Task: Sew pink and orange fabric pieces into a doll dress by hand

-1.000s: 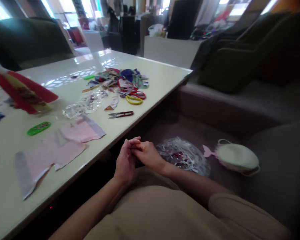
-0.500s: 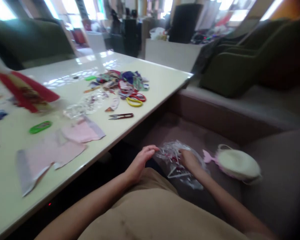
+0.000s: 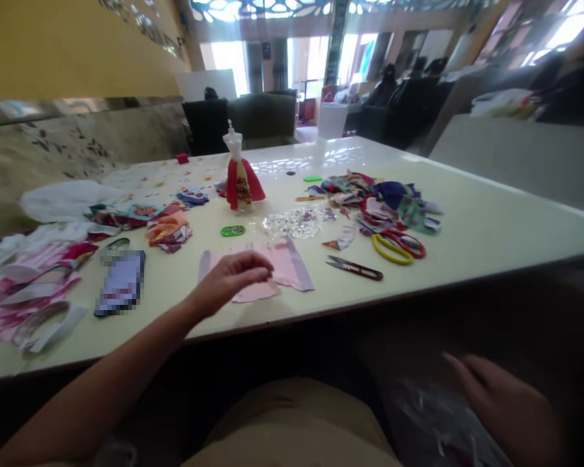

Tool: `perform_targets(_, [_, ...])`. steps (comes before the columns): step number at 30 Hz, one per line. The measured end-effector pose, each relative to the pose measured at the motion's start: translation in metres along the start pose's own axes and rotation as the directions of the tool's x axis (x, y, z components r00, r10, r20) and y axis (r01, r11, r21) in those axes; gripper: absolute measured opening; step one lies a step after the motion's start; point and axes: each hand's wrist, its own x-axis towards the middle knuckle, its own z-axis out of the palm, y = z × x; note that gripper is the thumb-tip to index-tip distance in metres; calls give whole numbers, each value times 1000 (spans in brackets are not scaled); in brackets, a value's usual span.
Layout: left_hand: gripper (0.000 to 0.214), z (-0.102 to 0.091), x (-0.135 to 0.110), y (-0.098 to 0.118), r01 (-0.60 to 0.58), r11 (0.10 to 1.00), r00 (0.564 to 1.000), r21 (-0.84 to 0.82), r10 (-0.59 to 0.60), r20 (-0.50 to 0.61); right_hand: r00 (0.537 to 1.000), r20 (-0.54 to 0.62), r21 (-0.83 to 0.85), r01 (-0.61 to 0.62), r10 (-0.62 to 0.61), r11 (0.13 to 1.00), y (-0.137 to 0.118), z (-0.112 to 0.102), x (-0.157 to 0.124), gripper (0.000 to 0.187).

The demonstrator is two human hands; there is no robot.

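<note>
My left hand (image 3: 236,275) is raised over the table, above a pink fabric piece (image 3: 299,272) with grey edges. Its fingers are curled in and pressed together at the tips; whatever is between them is too small to make out. Low on the right, my right hand (image 3: 509,399) is blurred, with a finger stretched out and nothing visible in it. Below it lies a clear plastic bag (image 3: 438,415) with white and red bits inside. Thread snips (image 3: 354,267) and scissors (image 3: 393,250) with yellow and red handles rest right of the fabric.
A small dress form (image 3: 238,172) in red and gold stands mid-table. Around it are a clear packet of shiny beads (image 3: 294,222), a green oval piece (image 3: 232,230), a heap of fabric scraps (image 3: 370,194), and pink and white headbands (image 3: 43,324) at left.
The view has swung left and up toward the table. My left hand has moved from beside the bag to over the pink fabric. My right hand has come out of the bag's plastic.
</note>
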Motion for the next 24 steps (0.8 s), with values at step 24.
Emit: perform_targets(24, [25,-58,124,-76,141,564,984,814,13,-180,669,291,307,612,-684,729,-288,76,267,17])
